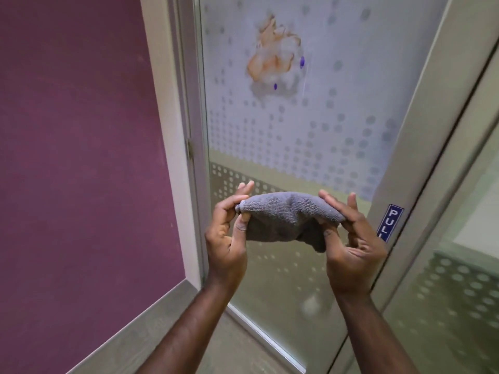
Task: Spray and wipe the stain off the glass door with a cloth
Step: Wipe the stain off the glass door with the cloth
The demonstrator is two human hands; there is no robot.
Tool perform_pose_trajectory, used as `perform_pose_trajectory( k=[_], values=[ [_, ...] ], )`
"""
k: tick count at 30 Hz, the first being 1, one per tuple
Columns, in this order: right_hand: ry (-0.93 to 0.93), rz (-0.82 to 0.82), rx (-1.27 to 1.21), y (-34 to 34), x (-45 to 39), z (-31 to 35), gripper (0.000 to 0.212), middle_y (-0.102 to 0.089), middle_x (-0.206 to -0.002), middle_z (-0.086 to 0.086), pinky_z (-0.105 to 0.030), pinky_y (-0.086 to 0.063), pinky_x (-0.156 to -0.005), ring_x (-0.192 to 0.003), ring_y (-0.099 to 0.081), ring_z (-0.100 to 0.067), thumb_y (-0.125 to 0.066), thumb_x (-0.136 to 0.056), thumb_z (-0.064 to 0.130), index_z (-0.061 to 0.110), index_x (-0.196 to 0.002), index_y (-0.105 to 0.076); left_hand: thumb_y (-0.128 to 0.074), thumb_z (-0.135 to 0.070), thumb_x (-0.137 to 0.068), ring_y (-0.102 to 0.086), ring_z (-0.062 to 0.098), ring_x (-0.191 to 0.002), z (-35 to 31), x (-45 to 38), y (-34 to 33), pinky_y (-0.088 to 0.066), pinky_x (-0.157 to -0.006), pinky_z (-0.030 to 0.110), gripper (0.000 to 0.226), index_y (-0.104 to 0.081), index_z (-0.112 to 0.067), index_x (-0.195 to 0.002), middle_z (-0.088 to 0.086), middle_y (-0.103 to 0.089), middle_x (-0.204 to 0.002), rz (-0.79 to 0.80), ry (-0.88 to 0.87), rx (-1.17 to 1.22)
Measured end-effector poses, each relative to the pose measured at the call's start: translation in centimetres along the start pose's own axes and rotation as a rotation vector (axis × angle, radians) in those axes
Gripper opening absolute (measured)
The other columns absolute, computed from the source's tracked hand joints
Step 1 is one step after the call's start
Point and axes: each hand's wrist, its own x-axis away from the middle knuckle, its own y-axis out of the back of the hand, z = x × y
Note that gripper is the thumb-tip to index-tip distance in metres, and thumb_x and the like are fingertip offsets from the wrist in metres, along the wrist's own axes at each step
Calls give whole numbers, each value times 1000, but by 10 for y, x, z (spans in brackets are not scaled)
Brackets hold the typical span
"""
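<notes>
A grey folded cloth [286, 217] is held between both hands in front of the lower half of the glass door [337, 125]. My left hand [226, 233] pinches the cloth's left end with thumb and fingers. My right hand [353, 238] grips its right end, thumb underneath. High on the frosted, dotted glass is an orange-brown stain [275, 52], smeared and wet-looking, with two small purple spots beside and below it. The cloth is well below the stain and not touching the glass. No spray bottle is in view.
A purple wall [81, 157] fills the left side, with a grey skirting [140, 327] at the floor. The door's metal frame [421, 147] carries a blue PULL sign [390, 224]. A second glass panel [459, 279] stands at the right.
</notes>
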Motion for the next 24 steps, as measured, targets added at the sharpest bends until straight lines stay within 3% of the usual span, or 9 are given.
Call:
perform_pose_trajectory(
  k=[9,17,20,24],
  values=[
    [69,-12,27,-76,-60,-88,45,-77,-120,-2,-48,-35,-125,-106,-77,-16,-61,-79,-22,0,-117,-72,-54,-20,-105,-46,28,-149,78,-97,23,-36,-120,62,21,-61,-27,-124,3,-67,-142,54,-52,-33],
    [87,-12,13,-131,-114,-176,38,-77,-120,15,-48,-37,-124,-106,-76,-13,-61,-82,-13,2,-114,-73,-54,-13,-104,-44,27,-150,160,-189,31,-37,-122,57,19,-59,-15,-123,6,-67,-142,122,-71,-53],
    [108,-14,-5,-147,-134,-204,32,-78,-119,6,-50,-36,-124,-107,-76,-17,-66,-88,-8,5,-116,-72,-55,-10,-103,-46,29,-149,189,-214,31,-39,-121,53,20,-60,-16,-122,4,-68,-140,132,-114,-45],
    [98,1,17,-162,-153,-230,28,-77,-118,1,-49,-34,-125,-108,-76,-21,-66,-92,-2,8,-117,-73,-55,-11,-101,-45,33,-149,219,-238,34,-39,-119,61,22,-60,-11,-122,10,-69,-138,167,-96,-1]
  ],
)
